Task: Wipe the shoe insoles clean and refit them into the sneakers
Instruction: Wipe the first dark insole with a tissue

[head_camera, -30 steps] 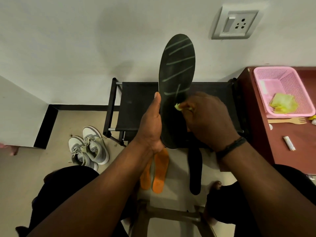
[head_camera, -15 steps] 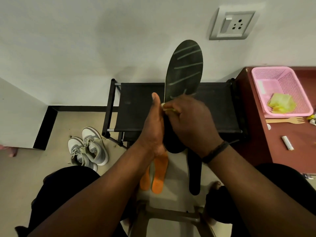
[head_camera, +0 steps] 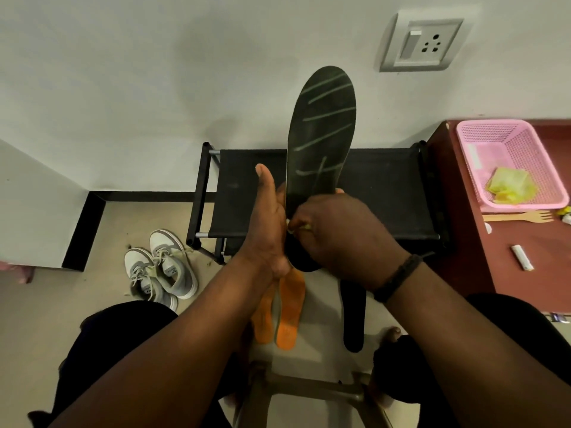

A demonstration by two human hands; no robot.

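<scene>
Pale wall fills the upper frame, with a black fabric shoe rack (head_camera: 247,193) against it at centre and beige floor below. Held upright in front of the rack is a black insole (head_camera: 321,131), toe end up and streaked with pale lines. The left hand (head_camera: 268,230) grips its left edge near the heel, thumb raised. The right hand (head_camera: 336,236) is closed on a small yellowish wipe (head_camera: 298,228) pressed against the insole's lower part, so the two hands sit close together on the same piece. Wiping looks to be under way on this insole, not finished. On the floor at lower centre lie two orange insoles (head_camera: 284,313) and, to their right, a second black insole (head_camera: 353,319); whether those are already clean cannot be told. The grey-and-white sneakers (head_camera: 160,273) stand at centre left, well apart from the hands, with no insole visibly refitted, so refitting is likely all still to come. A pink basket (head_camera: 531,143) sits on the red-brown table (head_camera: 525,273) at right.
</scene>
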